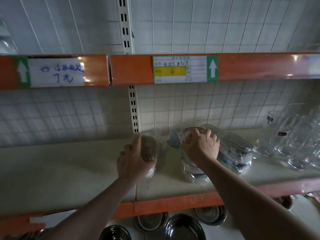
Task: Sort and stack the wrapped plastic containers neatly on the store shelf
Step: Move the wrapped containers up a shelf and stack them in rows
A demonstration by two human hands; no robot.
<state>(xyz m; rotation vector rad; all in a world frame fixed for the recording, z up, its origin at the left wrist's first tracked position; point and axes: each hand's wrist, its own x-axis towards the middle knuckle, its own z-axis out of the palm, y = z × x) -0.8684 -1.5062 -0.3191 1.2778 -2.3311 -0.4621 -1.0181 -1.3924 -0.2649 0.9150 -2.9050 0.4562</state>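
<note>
Sorting looks partly done, judging from how things lie on the store shelf [69,163]. A wrapped stack of clear plastic containers [239,149] sits right of centre, leaning rather than square, and a second wrapped bundle [194,172] stands just in front of it, nearer the shelf's orange front edge [173,203]. One single container [149,148] is apart from both — held on edge, tilted, just left of the bundles and above the bare part of the shelf.

The left hand [133,161] cups that single container from its left side, fingers curled round the rim, so this grip is closed on it; the container's open face turns toward the right. The right hand [200,146] rests on top of the front bundle, fingers curled over its upper rim and wrapping — a closed grip on the bundle, with the leaning stack touching or nearly touching behind the knuckles; which of the two I cannot tell.

What seems left: setting the loose container down or onto a pile, and straightening the two bundles so they sit level and aligned. Clear drinking glasses [294,135] crowd the far right of the shelf, close to the leaning stack.
</note>
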